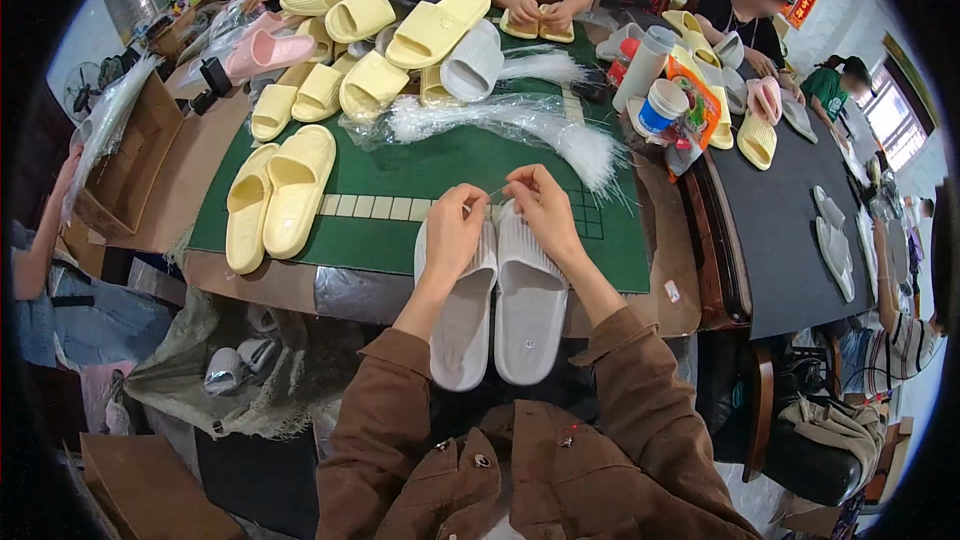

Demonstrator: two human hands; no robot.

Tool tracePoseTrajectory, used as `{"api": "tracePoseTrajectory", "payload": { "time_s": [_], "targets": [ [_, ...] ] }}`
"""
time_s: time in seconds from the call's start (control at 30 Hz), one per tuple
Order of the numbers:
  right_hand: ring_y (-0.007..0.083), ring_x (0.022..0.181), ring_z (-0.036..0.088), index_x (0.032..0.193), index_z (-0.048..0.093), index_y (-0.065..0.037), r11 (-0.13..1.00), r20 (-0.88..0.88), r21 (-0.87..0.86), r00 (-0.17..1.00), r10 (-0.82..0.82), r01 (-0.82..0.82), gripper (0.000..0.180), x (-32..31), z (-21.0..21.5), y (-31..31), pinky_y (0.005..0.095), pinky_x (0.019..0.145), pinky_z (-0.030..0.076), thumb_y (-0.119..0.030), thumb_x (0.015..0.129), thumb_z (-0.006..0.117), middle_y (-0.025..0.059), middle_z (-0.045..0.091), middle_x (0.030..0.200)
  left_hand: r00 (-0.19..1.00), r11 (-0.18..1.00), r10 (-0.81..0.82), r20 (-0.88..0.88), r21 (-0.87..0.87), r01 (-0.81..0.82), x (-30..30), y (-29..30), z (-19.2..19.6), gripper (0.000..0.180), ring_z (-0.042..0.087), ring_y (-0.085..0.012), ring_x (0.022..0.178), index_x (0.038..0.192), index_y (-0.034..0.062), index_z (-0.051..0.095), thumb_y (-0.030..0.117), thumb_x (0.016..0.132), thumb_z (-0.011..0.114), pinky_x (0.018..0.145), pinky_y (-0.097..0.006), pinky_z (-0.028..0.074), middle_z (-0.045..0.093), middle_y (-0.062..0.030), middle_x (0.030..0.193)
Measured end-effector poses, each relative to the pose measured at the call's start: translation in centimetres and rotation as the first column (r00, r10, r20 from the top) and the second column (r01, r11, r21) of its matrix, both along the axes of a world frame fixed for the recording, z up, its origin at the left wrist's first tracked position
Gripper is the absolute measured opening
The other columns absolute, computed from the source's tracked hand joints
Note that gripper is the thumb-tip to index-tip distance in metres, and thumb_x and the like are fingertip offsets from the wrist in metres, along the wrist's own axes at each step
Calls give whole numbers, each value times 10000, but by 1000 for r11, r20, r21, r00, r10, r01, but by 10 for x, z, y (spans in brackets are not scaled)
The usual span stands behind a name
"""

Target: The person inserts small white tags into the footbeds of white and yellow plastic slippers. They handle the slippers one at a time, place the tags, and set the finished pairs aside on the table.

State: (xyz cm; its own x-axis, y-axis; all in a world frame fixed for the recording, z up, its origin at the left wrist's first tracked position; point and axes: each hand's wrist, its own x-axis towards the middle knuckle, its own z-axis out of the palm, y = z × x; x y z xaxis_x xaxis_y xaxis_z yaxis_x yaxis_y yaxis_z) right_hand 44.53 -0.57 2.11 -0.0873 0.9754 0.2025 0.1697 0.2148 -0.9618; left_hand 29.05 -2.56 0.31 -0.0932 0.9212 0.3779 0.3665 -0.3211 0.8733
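Note:
A pair of grey slides lies side by side at the table's near edge, heels toward me: the left slide [461, 335] and the right slide [530, 330]. Over their toes, my left hand [455, 228] and my right hand [545, 215] are close together, fingertips pinched. A thin strand [496, 192] runs between the fingertips; its ends are hidden by the fingers. Just beyond lies a bundle of clear plastic strands [480, 122] in a plastic bag, its loose ends fanning to the right. A yellow pair of slides [298, 190] rests to the left on the green mat [400, 175].
A heap of yellow slides [372, 85] with a grey one stands at the back left, pink slides [268, 52] beside it. A white-and-blue tub [660, 108] stands at the right. Other people work around; one across the table handles yellow slides [540, 28]. A dark side table [780, 230] holds more slides.

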Motion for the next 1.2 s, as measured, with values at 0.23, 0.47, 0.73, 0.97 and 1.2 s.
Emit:
{"api": "tracePoseTrajectory", "payload": {
  "time_s": [0.23,0.47,0.73,0.97,1.2],
  "targets": [
    [108,715,575,1079,591,-9,999,-116,-36,993,-13,9,202,8,-9,7,252,674,483,-26,898,502,81,643,915,999,999,33,26,10,-33,1,-3,4,78,515,-99,608,894,-4,641,40,877,579,564,-264,420,621,-61,758],
    [175,821,570,1133,671,-69,963,269,221,959,90,-153,262,-3,1,-2,298,760,477,-112,885,596,90,589,1059,1000,996,0,16,92,-1,3,-3,2,97,535,-116,629,934,-13,635,57,896,581,576,-273,427,629,-63,764],
    [160,863,548,1050,700,-51,992,83,123,996,-15,4,237,4,4,2,292,743,453,-204,957,544,67,588,974,988,998,-6,-156,57,15,6,-3,5,98,572,-169,623,914,9,647,86,865,609,564,-305,435,657,-89,813],
    [120,979,570,1149,616,-119,978,-650,-136,730,-210,160,294,54,32,7,284,814,469,-330,1002,474,5,609,1123,985,998,-41,-169,29,47,6,-5,12,95,568,-190,637,910,23,658,86,865,604,582,-305,439,637,-83,841],
    [148,868,603,1147,540,-16,803,-781,242,600,-171,545,277,162,114,-39,284,793,519,-249,1007,486,55,602,943,973,973,7,-231,227,47,11,-35,52,124,560,-217,655,979,6,634,0,873,569,601,-331,453,587,-105,872]
  ]
}}
